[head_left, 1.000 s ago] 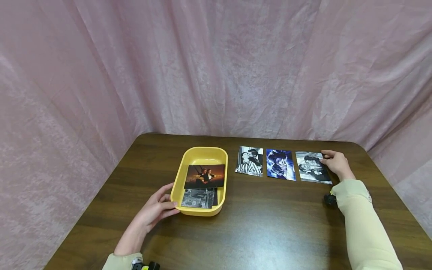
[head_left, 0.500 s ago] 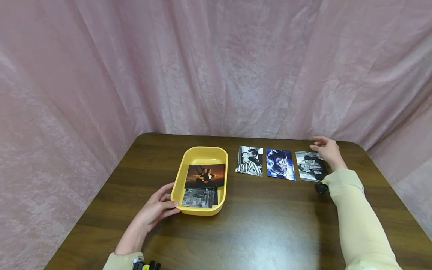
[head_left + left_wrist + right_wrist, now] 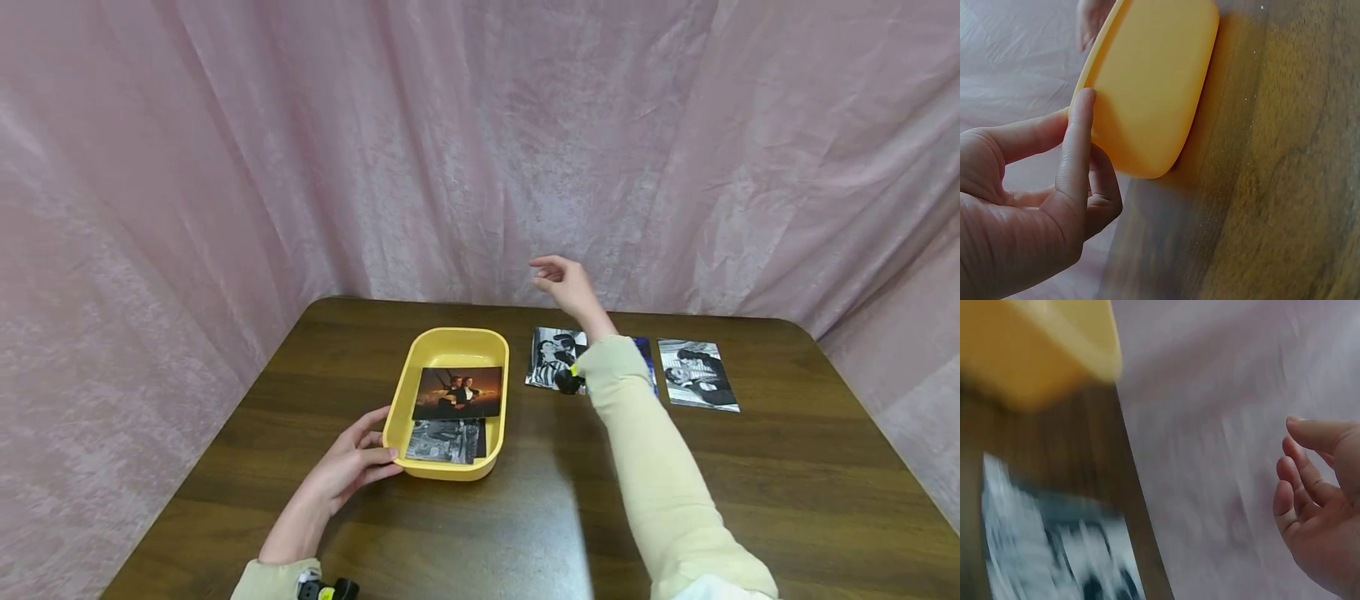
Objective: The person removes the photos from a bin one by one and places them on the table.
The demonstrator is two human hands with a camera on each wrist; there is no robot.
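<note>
My left hand [image 3: 345,467] holds the near left corner of a yellow plastic tub [image 3: 396,392], its thumb and fingers on the rim. Inside the tub lies a colour photo card [image 3: 457,393] of a couple against an orange sky, over black-and-white cards [image 3: 441,440]. In the air above the back of the table, my right hand [image 3: 572,287] has loosely bent fingers and nothing in them. Below its wrist are a black-and-white card [image 3: 551,354] and a blue-purple card [image 3: 647,350], the latter mostly hidden by the sleeve. Another black-and-white card [image 3: 697,373] lies farther right.
The brown wooden table [image 3: 810,467] has rounded back corners. Pink curtain [image 3: 420,167] hangs close behind its back edge and along both sides. The three cards outside the tub lie in a row near the back edge.
My right hand has let go of the rightmost card, risen and swept left over the row. That card stays flat on the table. The left hand and tub are nearly still.
</note>
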